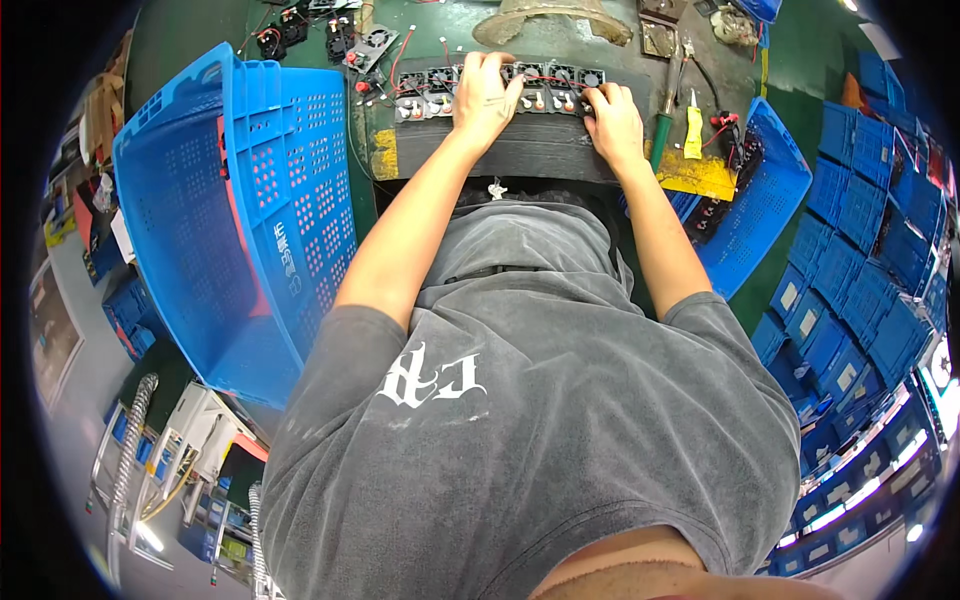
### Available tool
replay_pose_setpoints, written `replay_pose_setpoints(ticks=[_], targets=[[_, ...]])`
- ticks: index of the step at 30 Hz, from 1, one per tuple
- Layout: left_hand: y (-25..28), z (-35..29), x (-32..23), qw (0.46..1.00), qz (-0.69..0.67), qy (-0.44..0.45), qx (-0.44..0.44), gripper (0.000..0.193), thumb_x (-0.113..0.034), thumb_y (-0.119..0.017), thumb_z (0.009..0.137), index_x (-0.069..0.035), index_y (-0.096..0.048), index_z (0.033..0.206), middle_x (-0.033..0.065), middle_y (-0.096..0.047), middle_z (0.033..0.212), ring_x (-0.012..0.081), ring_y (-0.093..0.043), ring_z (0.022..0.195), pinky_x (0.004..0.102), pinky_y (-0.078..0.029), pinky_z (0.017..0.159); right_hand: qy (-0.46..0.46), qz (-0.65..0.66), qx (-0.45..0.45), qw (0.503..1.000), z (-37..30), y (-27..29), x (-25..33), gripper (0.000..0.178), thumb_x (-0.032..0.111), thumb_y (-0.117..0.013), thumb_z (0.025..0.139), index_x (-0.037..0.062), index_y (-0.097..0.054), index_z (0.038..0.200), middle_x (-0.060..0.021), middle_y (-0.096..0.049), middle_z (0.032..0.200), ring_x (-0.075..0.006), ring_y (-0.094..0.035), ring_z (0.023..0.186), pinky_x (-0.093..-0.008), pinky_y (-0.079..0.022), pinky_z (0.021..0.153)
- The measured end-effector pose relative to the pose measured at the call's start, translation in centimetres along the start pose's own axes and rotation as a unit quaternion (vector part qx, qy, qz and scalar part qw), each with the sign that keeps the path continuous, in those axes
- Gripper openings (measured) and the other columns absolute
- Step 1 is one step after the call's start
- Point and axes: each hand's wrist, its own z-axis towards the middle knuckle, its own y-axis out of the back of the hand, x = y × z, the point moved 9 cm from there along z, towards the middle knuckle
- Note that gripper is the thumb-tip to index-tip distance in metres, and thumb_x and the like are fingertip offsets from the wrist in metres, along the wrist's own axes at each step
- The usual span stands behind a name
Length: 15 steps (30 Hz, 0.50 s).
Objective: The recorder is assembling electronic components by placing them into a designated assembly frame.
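Right along the desk's (670, 15) near edge lies a dark block (500, 155), and on it a row of small square black fans (562, 76) runs from left to right. The left hand (483, 105) lies over the middle of the row, its thumb spread apart from its fingers; the right hand (616, 122) is bent at the row's right end, fingers curled narrow. Whether either one grips a piece can't be made out. Red wires (403, 50) curve up at the row's left end. Toward the desk's far left corner sit more loose fans (372, 45); at its far edge stands a dull, rounded metal piece (553, 14). A green-handled tool (661, 135) and a yellow tube (693, 130) lie near the right end of the near edge. Beyond the left edge stands a blue crate (320, 170).
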Motion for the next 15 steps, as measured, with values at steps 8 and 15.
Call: replay_pose_setpoints(ticks=[8, 15], targets=[[13.3, -8.6, -1.3, 0.995, -0.073, 0.063, 0.001, 0.02, -0.008, -0.07, 0.093, -0.005, -0.072, 0.112, 0.0071, -0.063, 0.1, 0.0125, -0.057, 0.069, 0.0268, -0.048, 0.066, -0.012, 0.0, -0.006, 1.0, -0.1, -0.2, -0.3, 0.046, 0.006, -0.082, 0.07, 0.0102, -0.067, 0.113, -0.0109, -0.061, 0.112, -0.0332, -0.059, 0.109, -0.0438, -0.053, 0.092], [24.1, -12.0, -5.6, 0.998, -0.017, 0.048, -0.042, 0.022, 0.003, -0.066, 0.091, -0.003, -0.072, 0.111, 0.009, -0.066, 0.104, 0.0132, -0.059, 0.073, 0.0266, -0.048, 0.067, -0.021, 0.015, 0.01, 1.0, 0.1, 0.3, 0.1, 0.048, 0.006, -0.084, 0.072, 0.0089, -0.066, 0.117, -0.0133, -0.06, 0.117, -0.0357, -0.057, 0.112, -0.0444, -0.051, 0.096]])
